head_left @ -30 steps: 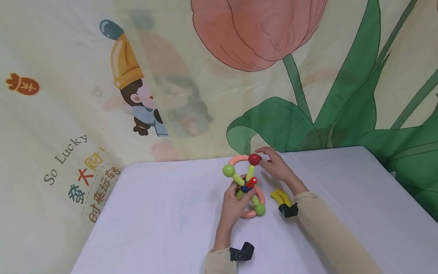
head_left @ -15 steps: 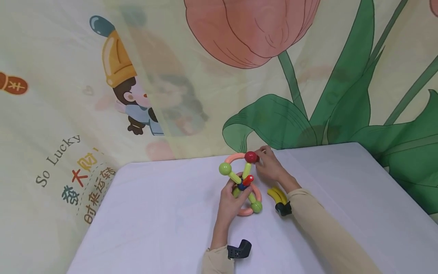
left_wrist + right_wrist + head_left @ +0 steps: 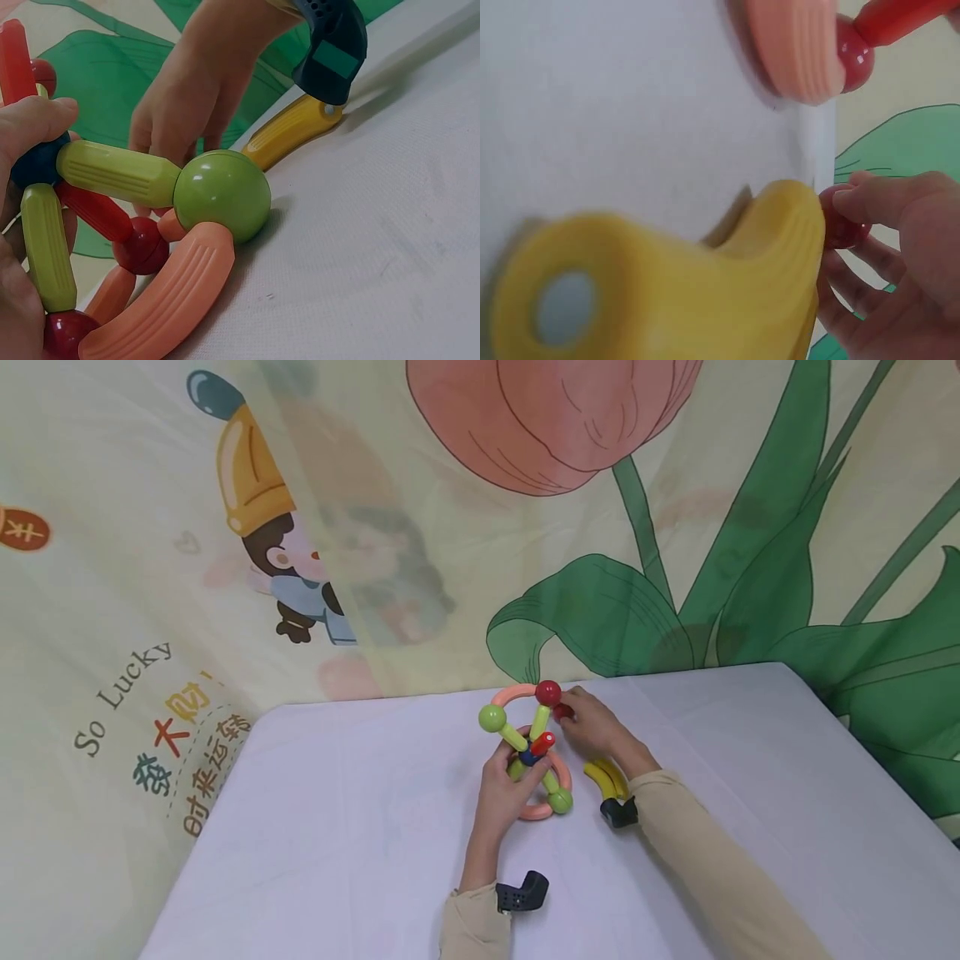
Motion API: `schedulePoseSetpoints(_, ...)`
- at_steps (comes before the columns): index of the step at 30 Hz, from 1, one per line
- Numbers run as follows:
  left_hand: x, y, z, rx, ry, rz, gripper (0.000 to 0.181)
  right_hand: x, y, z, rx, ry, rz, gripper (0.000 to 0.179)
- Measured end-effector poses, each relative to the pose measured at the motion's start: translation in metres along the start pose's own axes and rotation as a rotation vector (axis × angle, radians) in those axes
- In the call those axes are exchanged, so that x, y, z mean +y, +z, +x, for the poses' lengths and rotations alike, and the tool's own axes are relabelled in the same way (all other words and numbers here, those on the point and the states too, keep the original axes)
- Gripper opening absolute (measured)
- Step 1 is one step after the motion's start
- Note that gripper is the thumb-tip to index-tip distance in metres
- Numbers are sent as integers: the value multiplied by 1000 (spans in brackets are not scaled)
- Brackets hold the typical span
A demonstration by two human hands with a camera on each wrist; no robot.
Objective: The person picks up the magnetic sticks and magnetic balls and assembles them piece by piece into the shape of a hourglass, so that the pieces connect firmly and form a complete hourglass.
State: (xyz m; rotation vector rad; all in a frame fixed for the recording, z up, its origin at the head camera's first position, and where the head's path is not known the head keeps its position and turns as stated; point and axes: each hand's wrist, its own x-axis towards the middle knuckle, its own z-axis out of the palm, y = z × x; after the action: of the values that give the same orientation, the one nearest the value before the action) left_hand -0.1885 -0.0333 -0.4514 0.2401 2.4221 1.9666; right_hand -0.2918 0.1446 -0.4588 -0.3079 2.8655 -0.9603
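Observation:
My left hand grips a magnetic stick-and-ball construction around its navy centre ball. Lime straight sticks and a red stick radiate from that centre. Salmon curved sticks join the outer balls, among them a green ball, a second green ball and an upper red ball. Beside the construction, my right hand pinches a separate red ball between thumb and fingers. Part of that ball is hidden by the fingers.
Yellow curved sticks lie together on the white tabletop, close to the right wrist. A dark wrist camera sits just below them, another at the left wrist. A printed curtain hangs behind the table.
My right hand's fingers have drawn together, and a red ball now shows in their pinch, slightly below the upper red ball. The left hand keeps its grip on the construction. The head view has shifted slightly.

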Motion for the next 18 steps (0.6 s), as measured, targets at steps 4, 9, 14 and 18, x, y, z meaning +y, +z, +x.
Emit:
schedulePoseSetpoints(4,14,-4,-6,-8,5,8,45,1,0,-2,-3,11,37,43)
schedulePoseSetpoints(9,11,-2,-3,-8,13,4,45,4,-1,-5,0,15,90,42)
schedulePoseSetpoints(14,-10,2,6,6,18,-2,46,4,-5,-11,46,-39,156,35)
schedulePoseSetpoints(18,-19,4,5,14,19,6,46,5,-6,-19,69,-46,216,36)
